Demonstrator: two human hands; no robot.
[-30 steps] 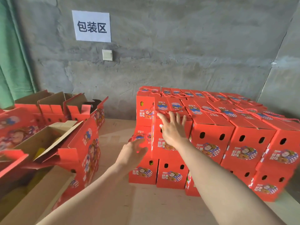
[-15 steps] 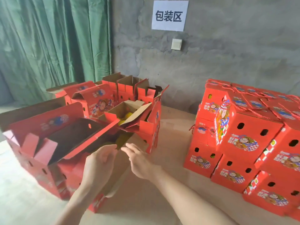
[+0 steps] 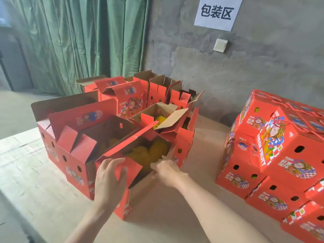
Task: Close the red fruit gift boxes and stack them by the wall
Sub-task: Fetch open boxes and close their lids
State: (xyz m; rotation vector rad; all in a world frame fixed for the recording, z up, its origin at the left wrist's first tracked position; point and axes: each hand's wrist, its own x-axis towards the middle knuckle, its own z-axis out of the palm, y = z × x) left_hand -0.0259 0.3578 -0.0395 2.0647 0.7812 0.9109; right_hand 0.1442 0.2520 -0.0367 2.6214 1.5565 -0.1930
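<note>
- While the nearest open box (image 3: 123,206) sits at 6 o'clock, my left hand (image 3: 110,179) grips its end flap (image 3: 134,170) to fold it shut.
- My right hand (image 3: 168,171), blurred at the rim: grip unclear.
- Closed stack (image 3: 284,165): 3 o'clock.

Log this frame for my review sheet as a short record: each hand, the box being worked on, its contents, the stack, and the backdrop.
Left: left hand grips the red front flap of the nearest open box
Right: right hand at the same box's near rim; blurred, grasp unclear
Contents: yellow fruit
Box state: lid open, not yet closed
Stack: closed boxes piled to the right by the wall
Waiting: other open boxes behind
Backdrop: green curtain, paper sign
</note>
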